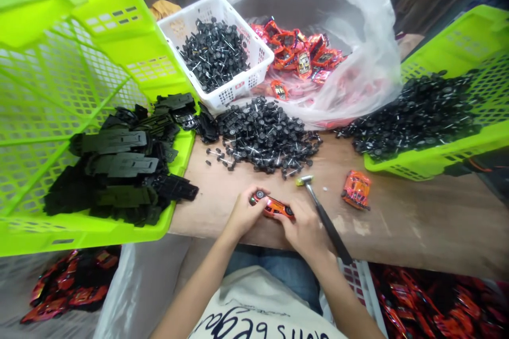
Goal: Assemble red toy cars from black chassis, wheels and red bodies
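Observation:
An orange-red toy car (277,208) is held on its side between both hands, over the front part of the table. My left hand (248,209) grips one end, thumb near a black wheel. My right hand (304,222) has its fingers closed on the other end. Just right of the hands lies a hammer (324,217) with a dark handle and a yellowish head. A second orange toy car (357,189) rests on the table farther right. Beyond the hands is a heap of black wheels on metal axles (266,135).
At left, a tipped green crate (175,217) holds black car bases (119,164). A white basket (234,82) of wheels and a clear bag (358,90) of red car shells (294,47) stand behind. Another green crate (417,167) with wheels is at right. Cars fill containers below the table.

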A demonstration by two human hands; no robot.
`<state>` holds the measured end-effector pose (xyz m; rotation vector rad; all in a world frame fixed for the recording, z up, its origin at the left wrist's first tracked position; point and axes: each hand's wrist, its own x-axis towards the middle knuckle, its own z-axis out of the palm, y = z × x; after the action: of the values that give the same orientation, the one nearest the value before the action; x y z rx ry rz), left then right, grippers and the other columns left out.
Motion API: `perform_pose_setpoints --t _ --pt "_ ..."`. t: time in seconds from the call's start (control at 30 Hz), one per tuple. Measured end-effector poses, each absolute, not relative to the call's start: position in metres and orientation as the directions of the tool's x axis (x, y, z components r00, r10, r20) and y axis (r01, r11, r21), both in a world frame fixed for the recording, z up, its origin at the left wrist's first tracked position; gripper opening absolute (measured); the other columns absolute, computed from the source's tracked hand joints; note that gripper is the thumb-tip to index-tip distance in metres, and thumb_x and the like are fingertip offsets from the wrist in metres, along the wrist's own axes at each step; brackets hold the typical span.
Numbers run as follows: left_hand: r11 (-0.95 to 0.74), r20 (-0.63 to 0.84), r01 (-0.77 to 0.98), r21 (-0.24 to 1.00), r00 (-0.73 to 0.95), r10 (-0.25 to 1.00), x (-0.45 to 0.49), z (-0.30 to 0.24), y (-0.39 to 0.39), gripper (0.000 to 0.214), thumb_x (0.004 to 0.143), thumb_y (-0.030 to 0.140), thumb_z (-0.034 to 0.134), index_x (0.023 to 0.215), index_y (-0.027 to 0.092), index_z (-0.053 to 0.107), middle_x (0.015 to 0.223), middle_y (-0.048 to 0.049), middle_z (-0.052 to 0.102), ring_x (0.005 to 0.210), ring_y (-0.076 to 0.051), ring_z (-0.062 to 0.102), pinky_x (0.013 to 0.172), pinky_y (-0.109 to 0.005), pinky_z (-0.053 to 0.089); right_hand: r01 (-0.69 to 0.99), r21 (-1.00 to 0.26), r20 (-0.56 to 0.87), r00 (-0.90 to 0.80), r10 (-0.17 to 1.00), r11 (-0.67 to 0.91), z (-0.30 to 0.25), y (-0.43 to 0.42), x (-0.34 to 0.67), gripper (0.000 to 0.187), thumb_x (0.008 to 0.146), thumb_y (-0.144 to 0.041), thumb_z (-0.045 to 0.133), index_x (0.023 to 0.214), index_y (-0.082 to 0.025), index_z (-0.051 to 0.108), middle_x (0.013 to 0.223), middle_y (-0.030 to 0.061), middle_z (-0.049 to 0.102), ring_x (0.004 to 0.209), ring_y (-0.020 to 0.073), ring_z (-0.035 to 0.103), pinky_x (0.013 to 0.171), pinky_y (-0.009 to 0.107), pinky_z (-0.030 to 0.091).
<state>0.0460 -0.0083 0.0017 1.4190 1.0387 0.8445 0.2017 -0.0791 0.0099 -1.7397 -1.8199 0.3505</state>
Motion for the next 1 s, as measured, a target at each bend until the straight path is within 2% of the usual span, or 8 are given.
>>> perform_pose_setpoints --t 0.23,0.4,0.47,0.53,0.63,0.77,0.9,1.0 --pt "-0.060 0.004 0.128 0.990 0.403 0.915 0.043 0.002 -0.004 0.012 0.080 0.026 0.055 0.083 0.016 0.062 0.083 -0.0026 0.060 0.082 -0.018 0.057 0.080 -0.030 0.044 0.766 -0.634 0.240 0.064 0.969 0.106 0.013 -0.074 0.201 0.015 0.082 -0.028 0.056 0.089 -0.017 0.063 0.084 0.0089 0.066 0.083 0.0240 0.060 0.075 0.035 0.045" --pt "-0.222 0.148 0.075 0.972 0.536 0.831 0.026 0.010 -0.004 0.077 0.057 0.030 0.081 0.125 0.022 0.046 0.130 -0.0109 0.050 0.122 -0.028 0.045 0.100 -0.037 0.037 0.253 -0.940 -0.209 0.103 0.973 -0.229 0.014 -0.063 0.217 0.034 0.085 -0.042 0.049 0.104 -0.017 0.061 0.098 0.0086 0.069 0.087 0.0224 0.065 0.075 0.035 0.050" --pt "-0.355 0.216 0.142 0.924 0.570 0.793 0.024 0.012 -0.005 0.061 0.060 0.026 0.079 0.115 0.022 0.054 0.125 -0.0101 0.054 0.123 -0.027 0.043 0.105 -0.040 0.030 0.173 -0.943 -0.284 0.037 0.958 -0.286 0.017 -0.061 0.221 0.037 0.086 -0.045 0.046 0.102 -0.017 0.063 0.097 0.0076 0.070 0.087 0.0219 0.066 0.075 0.035 0.051" --pt "-0.387 0.176 0.285 0.877 0.560 0.810 0.026 0.011 -0.005 0.034 0.066 0.025 0.074 0.097 0.021 0.060 0.105 -0.0074 0.063 0.111 -0.027 0.052 0.104 -0.045 0.028 0.332 -0.926 -0.155 0.094 0.983 -0.178 0.021 -0.064 0.222 0.035 0.089 -0.044 0.044 0.100 -0.019 0.064 0.101 0.0074 0.070 0.096 0.0223 0.064 0.083 0.037 0.049" --pt "-0.328 0.107 0.432 0.840 0.461 0.881 0.031 0.004 -0.005 0.041 0.061 0.029 0.079 0.097 0.020 0.061 0.100 -0.0064 0.065 0.104 -0.028 0.055 0.100 -0.049 0.029 0.693 -0.715 0.163 0.044 0.986 0.088 0.025 -0.077 0.216 0.031 0.090 -0.039 0.046 0.112 -0.023 0.062 0.118 0.0080 0.064 0.113 0.0231 0.057 0.095 0.042 0.039" --pt "-0.309 0.169 0.206 0.928 0.507 0.845 0.036 -0.003 -0.002 0.031 0.068 0.025 0.074 0.097 0.020 0.063 0.103 -0.0065 0.064 0.100 -0.024 0.058 0.091 -0.038 0.040 0.855 -0.465 0.280 -0.103 0.954 0.229 0.018 -0.090 0.203 0.038 0.086 -0.033 0.056 0.122 -0.022 0.056 0.124 0.0104 0.060 0.118 0.0266 0.052 0.097 0.046 0.036" --pt "-0.269 0.179 0.113 0.956 0.502 0.846 0.039 -0.007 0.003 0.015 0.065 0.019 0.074 0.076 0.017 0.064 0.082 -0.0041 0.063 0.082 -0.020 0.060 0.076 -0.031 0.045 0.811 -0.565 0.340 0.059 0.939 0.154 0.003 -0.084 0.194 0.021 0.085 -0.014 0.048 0.092 -0.020 0.067 0.090 0.0082 0.070 0.090 0.0228 0.062 0.081 0.036 0.046" --pt "-0.280 0.171 0.151 0.948 0.500 0.849 0.040 -0.004 0.004 0.015 0.065 0.017 0.073 0.076 0.017 0.063 0.082 -0.0033 0.062 0.082 -0.019 0.059 0.076 -0.031 0.045 0.754 -0.643 0.341 0.129 0.931 0.131 0.002 -0.079 0.195 0.017 0.084 -0.015 0.050 0.087 -0.020 0.066 0.087 0.0074 0.069 0.087 0.0228 0.062 0.078 0.035 0.047"
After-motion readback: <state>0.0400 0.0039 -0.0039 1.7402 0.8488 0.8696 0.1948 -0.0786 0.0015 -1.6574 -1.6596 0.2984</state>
